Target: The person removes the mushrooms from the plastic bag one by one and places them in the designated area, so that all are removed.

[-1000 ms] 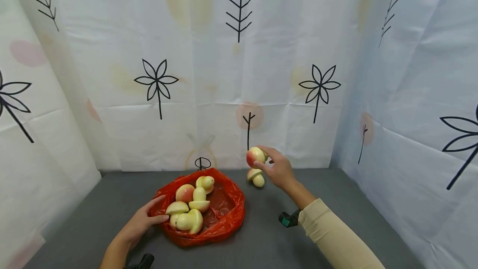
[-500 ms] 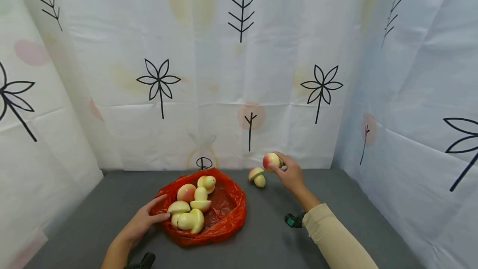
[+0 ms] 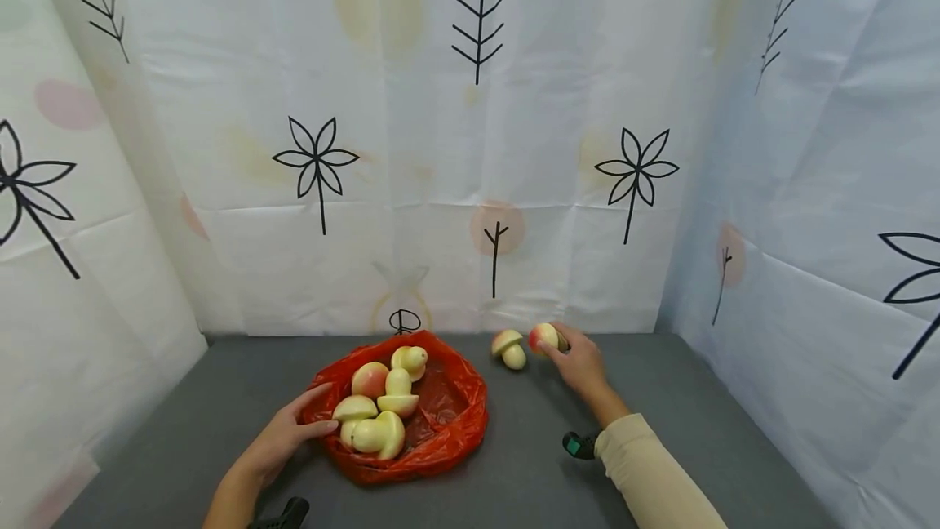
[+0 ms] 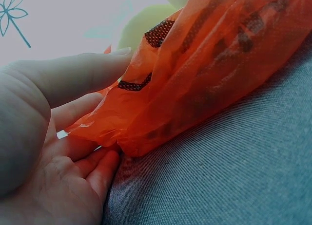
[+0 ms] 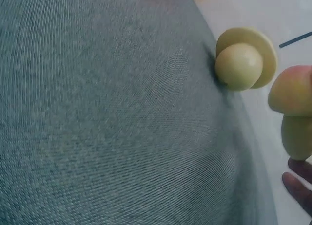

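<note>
My right hand (image 3: 583,364) pinches a toy mushroom (image 3: 542,339) by its cap, close over the grey table at the back. In the right wrist view the red-tinged cap and pale stem of this held mushroom (image 5: 296,135) show at the right edge. Just left of it, a second toy mushroom (image 3: 514,357) lies on its side. My left hand (image 3: 273,441) holds the left rim of a red plastic bag (image 3: 464,431), thumb on one side and fingers on the other. Several toy mushrooms (image 3: 382,435) lie inside the open bag, heaped toward its left side.
A grey cloth-like surface (image 3: 514,472) covers the table. White printed curtains (image 3: 411,104) rise behind it and on both sides. Each wrist wears a black strap device (image 3: 580,445).
My right hand has carried its mushroom from above the lying one down and to the right, beside it. The left hand stays at the bag's rim.
</note>
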`<state>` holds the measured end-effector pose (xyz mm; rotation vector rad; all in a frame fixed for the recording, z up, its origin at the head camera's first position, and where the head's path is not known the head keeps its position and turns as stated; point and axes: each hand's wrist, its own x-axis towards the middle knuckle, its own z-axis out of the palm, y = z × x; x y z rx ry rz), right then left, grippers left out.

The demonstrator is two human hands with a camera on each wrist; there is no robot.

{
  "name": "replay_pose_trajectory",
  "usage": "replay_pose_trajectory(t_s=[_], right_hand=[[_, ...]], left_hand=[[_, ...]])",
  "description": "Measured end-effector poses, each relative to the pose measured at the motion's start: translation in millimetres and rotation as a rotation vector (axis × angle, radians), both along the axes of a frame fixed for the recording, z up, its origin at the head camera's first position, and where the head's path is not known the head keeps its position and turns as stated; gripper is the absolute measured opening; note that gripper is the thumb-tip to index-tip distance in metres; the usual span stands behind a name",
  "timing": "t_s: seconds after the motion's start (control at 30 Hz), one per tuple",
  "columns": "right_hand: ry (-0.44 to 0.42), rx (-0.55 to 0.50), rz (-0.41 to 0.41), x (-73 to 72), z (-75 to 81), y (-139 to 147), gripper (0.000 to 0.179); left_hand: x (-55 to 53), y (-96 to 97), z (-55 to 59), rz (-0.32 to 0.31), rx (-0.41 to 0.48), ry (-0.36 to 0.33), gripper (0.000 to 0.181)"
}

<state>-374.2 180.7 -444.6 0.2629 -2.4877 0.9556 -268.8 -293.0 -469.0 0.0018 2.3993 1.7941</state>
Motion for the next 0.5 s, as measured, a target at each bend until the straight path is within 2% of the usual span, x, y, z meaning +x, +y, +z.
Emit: replay_pose_trajectory(t_s=[0.27, 0.5], right_hand=[[-0.103, -0.026, -0.005, -3.8, -15.0, 2.1, 0.057], [-0.150, 0.018, -0.014, -6.2, -19.0, -2.6, 0.060]], left_hand=[[-0.8, -0.8, -1.1, 0.007, 0.015, -0.011, 0.078], [-3.1, -2.1, -3.0, 0.006, 0.006, -0.007, 0.078]])
